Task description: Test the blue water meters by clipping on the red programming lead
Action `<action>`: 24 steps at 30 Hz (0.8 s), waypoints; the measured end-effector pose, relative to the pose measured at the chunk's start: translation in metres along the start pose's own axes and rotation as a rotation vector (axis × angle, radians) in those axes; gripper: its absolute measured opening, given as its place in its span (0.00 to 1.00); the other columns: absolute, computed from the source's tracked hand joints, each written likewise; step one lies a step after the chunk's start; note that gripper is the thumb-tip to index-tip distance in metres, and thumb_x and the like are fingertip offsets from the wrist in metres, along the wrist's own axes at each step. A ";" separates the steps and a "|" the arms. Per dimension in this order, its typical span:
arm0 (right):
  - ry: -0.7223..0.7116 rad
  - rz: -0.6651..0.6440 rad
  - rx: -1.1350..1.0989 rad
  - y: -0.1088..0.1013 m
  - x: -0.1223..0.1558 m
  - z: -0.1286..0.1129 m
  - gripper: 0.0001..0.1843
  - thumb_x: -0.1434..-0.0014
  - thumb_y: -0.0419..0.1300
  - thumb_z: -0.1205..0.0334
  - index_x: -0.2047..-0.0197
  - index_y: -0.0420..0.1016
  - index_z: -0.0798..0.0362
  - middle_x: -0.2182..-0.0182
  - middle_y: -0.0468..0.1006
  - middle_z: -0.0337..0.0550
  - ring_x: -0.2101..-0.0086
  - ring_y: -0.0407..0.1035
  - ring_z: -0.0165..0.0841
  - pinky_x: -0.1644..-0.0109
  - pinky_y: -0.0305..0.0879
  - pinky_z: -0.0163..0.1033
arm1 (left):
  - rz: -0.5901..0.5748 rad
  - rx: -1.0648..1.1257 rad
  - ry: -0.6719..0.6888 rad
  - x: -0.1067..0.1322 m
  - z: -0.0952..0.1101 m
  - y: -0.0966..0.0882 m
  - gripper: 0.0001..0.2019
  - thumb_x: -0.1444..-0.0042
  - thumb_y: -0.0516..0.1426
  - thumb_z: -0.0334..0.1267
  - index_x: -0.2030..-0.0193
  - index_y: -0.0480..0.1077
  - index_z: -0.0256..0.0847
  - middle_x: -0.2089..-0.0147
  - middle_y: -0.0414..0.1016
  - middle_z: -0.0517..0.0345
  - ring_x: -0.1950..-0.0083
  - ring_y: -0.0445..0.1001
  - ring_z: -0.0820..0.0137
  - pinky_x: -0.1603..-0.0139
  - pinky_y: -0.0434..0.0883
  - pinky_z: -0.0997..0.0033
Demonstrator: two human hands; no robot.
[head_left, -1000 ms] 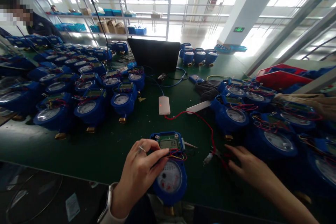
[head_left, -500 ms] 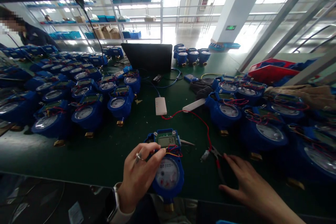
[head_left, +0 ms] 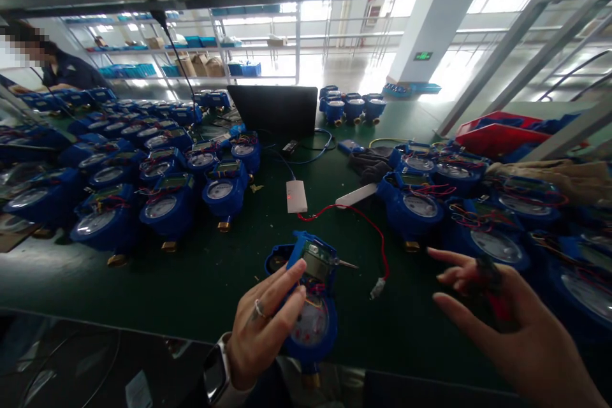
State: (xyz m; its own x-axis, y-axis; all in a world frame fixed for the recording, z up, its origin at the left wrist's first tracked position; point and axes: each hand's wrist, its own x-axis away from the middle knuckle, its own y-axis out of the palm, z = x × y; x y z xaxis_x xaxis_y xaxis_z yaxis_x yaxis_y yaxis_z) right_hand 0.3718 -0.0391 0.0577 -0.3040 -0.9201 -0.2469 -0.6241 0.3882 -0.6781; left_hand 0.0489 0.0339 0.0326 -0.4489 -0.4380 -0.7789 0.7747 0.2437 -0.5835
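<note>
A blue water meter [head_left: 310, 325] lies at the bench's near edge, its display part [head_left: 319, 262] raised at an angle with loose wires below. My left hand [head_left: 268, 312], wearing a ring and a watch, is closed on the left side of that display part. My right hand [head_left: 511, 312] is lifted over the bench to the right, curled around red-handled pliers [head_left: 500, 306] that are blurred and partly hidden. Between the hands lies a red cable [head_left: 384, 248] with a clear-wrapped end [head_left: 377, 288]. A thin pointed metal tool [head_left: 348, 264] sticks out beside the meter.
A white box [head_left: 296, 196] with a red light joins the cable. Several more meters stand left [head_left: 167, 207] and right [head_left: 415, 207]. Behind are a laptop [head_left: 275, 108], a white strip [head_left: 356, 195] and a red bin [head_left: 502, 134]. Another person [head_left: 71, 70] is at far left.
My right hand has picked up the pliers from the bench and moved right and up. The meter's display part has been tilted by my left hand. A red light now shows on the white box.
</note>
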 end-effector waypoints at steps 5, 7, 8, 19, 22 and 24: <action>-0.243 -0.322 -0.269 0.062 -0.025 -0.078 0.20 0.48 0.70 0.54 0.57 0.68 0.47 0.42 0.76 0.50 0.51 0.76 0.45 0.51 0.73 0.47 | -0.006 0.029 -0.173 -0.010 0.004 -0.001 0.11 0.32 0.54 0.28 0.47 0.72 0.42 0.42 0.78 0.47 0.44 0.80 0.63 0.48 0.80 0.71; -0.305 -0.332 -0.211 0.081 -0.032 -0.091 0.20 0.49 0.69 0.58 0.55 0.69 0.48 0.45 0.78 0.49 0.53 0.75 0.45 0.52 0.72 0.48 | 0.041 0.051 -0.227 -0.015 0.007 -0.001 0.10 0.32 0.54 0.28 0.49 0.72 0.43 0.43 0.79 0.48 0.44 0.79 0.64 0.48 0.79 0.71; -0.328 -0.317 -0.181 0.087 -0.035 -0.093 0.20 0.49 0.68 0.60 0.54 0.69 0.48 0.48 0.80 0.49 0.55 0.76 0.44 0.52 0.71 0.49 | 0.065 0.076 -0.241 -0.016 0.007 -0.001 0.09 0.32 0.54 0.28 0.50 0.72 0.43 0.43 0.78 0.49 0.44 0.79 0.65 0.48 0.79 0.71; -0.289 -0.119 -0.488 0.098 -0.056 -0.090 0.18 0.51 0.69 0.61 0.60 0.64 0.47 0.52 0.81 0.49 0.54 0.76 0.44 0.54 0.74 0.45 | -0.048 0.414 -0.689 -0.020 -0.016 0.019 0.11 0.36 0.57 0.35 0.48 0.73 0.42 0.47 0.80 0.47 0.43 0.77 0.57 0.41 0.74 0.51; -0.299 -0.091 -0.596 0.105 -0.054 -0.094 0.19 0.50 0.69 0.64 0.64 0.61 0.46 0.50 0.80 0.49 0.52 0.76 0.42 0.54 0.73 0.44 | -0.200 0.441 -0.605 -0.029 -0.015 0.020 0.09 0.38 0.59 0.34 0.53 0.78 0.47 0.45 0.80 0.52 0.40 0.74 0.55 0.32 0.61 0.39; -0.297 -0.091 -0.658 0.108 -0.053 -0.095 0.20 0.51 0.69 0.67 0.64 0.60 0.46 0.48 0.80 0.49 0.56 0.77 0.40 0.56 0.73 0.43 | -0.243 0.425 -0.583 -0.033 -0.014 0.021 0.10 0.39 0.60 0.33 0.54 0.78 0.49 0.45 0.80 0.54 0.40 0.73 0.54 0.30 0.52 0.32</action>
State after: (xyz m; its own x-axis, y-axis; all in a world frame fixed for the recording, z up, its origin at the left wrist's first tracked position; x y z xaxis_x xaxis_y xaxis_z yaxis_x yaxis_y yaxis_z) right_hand 0.2520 0.0565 0.0631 -0.0803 -0.8892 -0.4504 -0.9697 0.1743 -0.1713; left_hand 0.0736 0.0654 0.0428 -0.4119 -0.8519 -0.3234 0.8423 -0.2206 -0.4919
